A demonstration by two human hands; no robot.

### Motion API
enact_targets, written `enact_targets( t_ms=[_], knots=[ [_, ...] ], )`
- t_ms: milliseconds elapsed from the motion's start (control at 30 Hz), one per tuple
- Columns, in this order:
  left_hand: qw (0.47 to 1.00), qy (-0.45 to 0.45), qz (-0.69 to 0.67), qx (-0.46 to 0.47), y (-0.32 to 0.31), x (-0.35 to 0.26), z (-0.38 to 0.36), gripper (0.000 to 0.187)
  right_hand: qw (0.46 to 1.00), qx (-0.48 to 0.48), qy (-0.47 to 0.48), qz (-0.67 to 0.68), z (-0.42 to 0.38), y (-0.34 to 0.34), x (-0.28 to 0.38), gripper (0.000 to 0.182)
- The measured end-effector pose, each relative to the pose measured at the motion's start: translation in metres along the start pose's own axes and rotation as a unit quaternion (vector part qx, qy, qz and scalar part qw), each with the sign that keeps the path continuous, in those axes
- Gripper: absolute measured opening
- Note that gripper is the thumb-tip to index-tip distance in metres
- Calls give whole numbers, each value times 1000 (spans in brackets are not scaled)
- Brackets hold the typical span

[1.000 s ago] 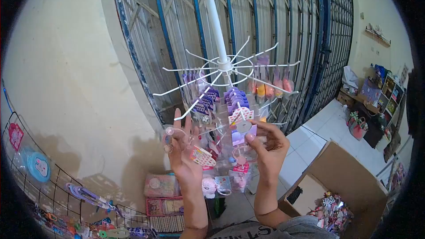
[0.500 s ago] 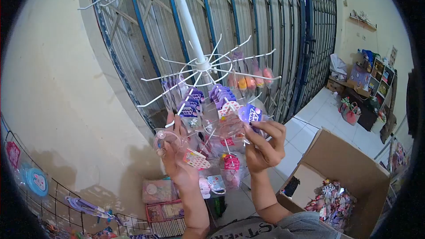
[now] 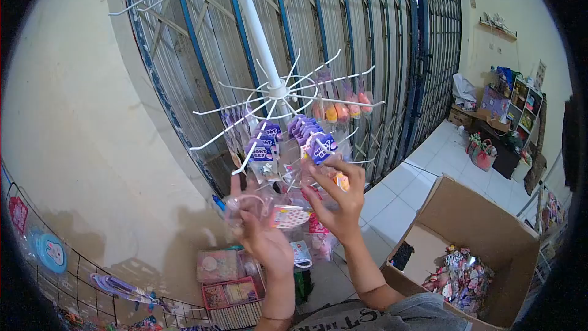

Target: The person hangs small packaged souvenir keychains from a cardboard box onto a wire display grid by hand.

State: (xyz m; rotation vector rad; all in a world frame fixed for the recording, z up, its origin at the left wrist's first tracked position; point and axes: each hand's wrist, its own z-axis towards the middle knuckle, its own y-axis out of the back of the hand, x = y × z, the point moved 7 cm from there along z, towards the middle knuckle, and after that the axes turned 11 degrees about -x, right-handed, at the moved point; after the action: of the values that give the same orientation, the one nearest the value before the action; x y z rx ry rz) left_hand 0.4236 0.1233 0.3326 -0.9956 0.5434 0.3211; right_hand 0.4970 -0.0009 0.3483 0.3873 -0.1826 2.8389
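Observation:
My left hand holds a clear packet with a pink-and-white dotted card, in front of the rack's lower hooks. Higher and to the right, my right hand pinches a small packet with a purple card at the end of a hook. Behind that card, several purple-carded packets hang in a row. Another row of purple cards hangs on the hook to the left. The white rack's hub stands above both hands.
An open cardboard box with many small packets stands at the lower right. Pink trays lie below my left hand. A wire grid is at the lower left. Behind the rack is a folding metal gate.
My right hand has moved left and a little up with the purple-carded packet, to the hook's tip. My left hand has shifted slightly right and down, and its dotted card has turned.

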Motion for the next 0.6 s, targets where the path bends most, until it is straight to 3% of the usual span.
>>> enact_targets(
  t_ms=[33,67,133,167,233,267,300,367,467,500,533,600],
  knots=[
    [999,-15,-19,-28,2,1,-6,49,1000,1,0,0,-7,7,0,34],
    [998,-34,-10,-48,1,-1,-12,44,990,-5,-84,111,-16,14,-8,34],
    [998,-19,-14,-50,-2,4,-22,45,909,-2,-236,342,-33,17,-15,34],
    [999,-1,-18,-48,-3,7,-26,47,908,2,-239,344,-36,18,-10,34],
    [997,48,-47,-26,-8,14,-35,49,843,92,-345,402,-51,4,-3,35],
    [996,80,-38,-13,-11,19,-39,50,839,121,-358,392,-58,-1,-5,34],
    [993,113,-31,1,-14,24,-43,51,840,119,-360,388,-57,1,-4,34],
    [986,140,-85,0,-11,34,-48,50,746,39,-499,439,-60,4,-15,30],
    [994,21,-103,-10,8,40,-44,45,749,-23,-478,458,-42,14,-25,18],
    [995,22,-102,-8,7,39,-41,45,758,-42,-455,465,-35,19,-29,15],
    [997,5,-79,-23,11,36,-38,46,800,-32,-438,408,-30,21,-34,14],
    [998,-33,-45,-19,9,27,-31,43,809,-22,-443,386,-17,18,-38,15]
  ],
)
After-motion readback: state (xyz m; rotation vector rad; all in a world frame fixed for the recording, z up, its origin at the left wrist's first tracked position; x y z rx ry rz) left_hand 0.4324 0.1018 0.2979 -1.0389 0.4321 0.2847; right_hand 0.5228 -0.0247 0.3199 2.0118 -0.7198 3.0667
